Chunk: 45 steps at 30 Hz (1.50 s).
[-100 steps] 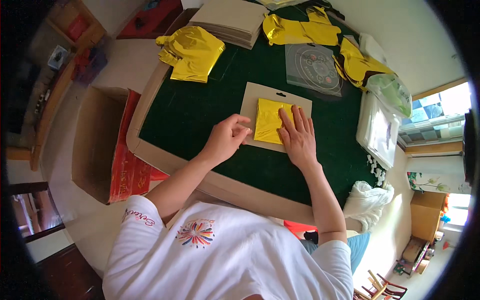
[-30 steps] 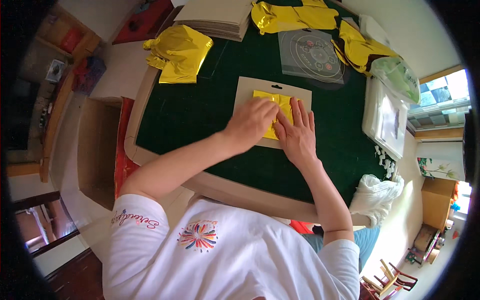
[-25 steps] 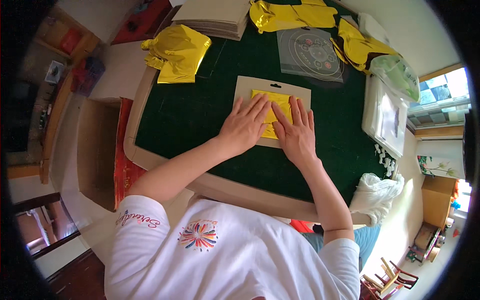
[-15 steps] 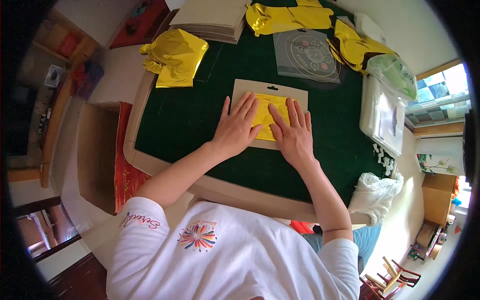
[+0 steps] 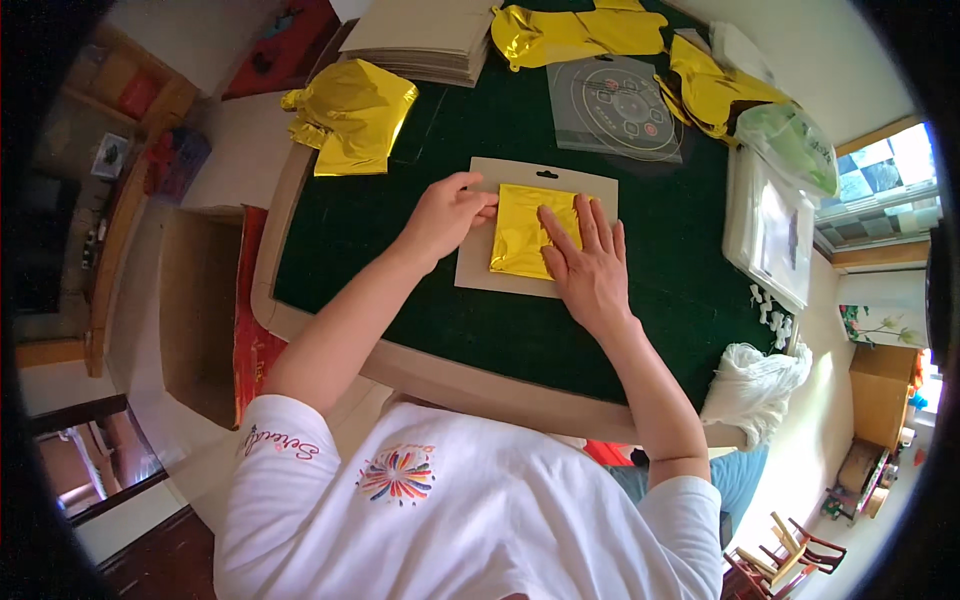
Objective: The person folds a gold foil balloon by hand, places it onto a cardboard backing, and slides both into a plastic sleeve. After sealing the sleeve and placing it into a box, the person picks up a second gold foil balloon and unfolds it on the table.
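Note:
A folded sheet of shiny gold foil (image 5: 520,235) lies as a flat square on a beige card (image 5: 478,262) that has a small hanging slot near its far edge. My right hand (image 5: 592,268) rests flat on the foil's right half, fingers stretched out and open. Beside the foil's left edge, over the card, my left hand (image 5: 445,222) has its fingers curled and drawn together. What its fingertips hold, if anything, is hidden.
Gold foil pieces (image 5: 365,115) lie at the far left, with more gold foil (image 5: 580,35) at the back. A stack of cards (image 5: 420,40), a printed clear sheet (image 5: 615,110), plastic bags (image 5: 765,230) and white string (image 5: 755,385) surround the green tabletop (image 5: 470,335).
My left hand has lifted off the foil and moved left, its fingers curling in from flat. The foil's left part is now uncovered. My right hand stays pressed in place.

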Motion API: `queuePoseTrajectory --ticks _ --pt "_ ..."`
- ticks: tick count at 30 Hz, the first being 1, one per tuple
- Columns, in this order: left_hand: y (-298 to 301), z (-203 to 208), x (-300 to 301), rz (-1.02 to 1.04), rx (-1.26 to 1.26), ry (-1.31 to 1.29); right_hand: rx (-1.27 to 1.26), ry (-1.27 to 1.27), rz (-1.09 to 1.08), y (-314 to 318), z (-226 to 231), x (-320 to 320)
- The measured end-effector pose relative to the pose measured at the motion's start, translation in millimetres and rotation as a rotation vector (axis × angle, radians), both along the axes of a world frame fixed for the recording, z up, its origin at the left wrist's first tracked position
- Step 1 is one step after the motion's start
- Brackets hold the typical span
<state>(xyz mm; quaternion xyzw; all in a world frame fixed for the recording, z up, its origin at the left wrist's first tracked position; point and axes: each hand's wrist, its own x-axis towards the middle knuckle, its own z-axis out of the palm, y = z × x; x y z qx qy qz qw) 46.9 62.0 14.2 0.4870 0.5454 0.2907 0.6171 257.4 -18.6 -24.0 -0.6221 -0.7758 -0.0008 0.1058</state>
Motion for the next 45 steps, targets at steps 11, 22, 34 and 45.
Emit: queuePoseTrajectory --ticks 11,22,34,45 --pt "19.7 19.5 0.9 -0.210 -0.125 0.226 -0.016 0.004 0.002 -17.3 15.2 -17.9" --pt "24.6 -5.6 13.7 -0.195 -0.071 0.092 -0.013 -0.004 -0.007 -18.2 19.7 -15.9" --pt "30.1 4.2 14.6 -0.161 -0.124 0.120 -0.005 -0.009 -0.010 -12.9 13.5 -13.3" --pt "25.0 5.5 6.4 -0.198 -0.168 0.078 -0.003 -0.011 -0.009 -7.4 8.0 -8.3"
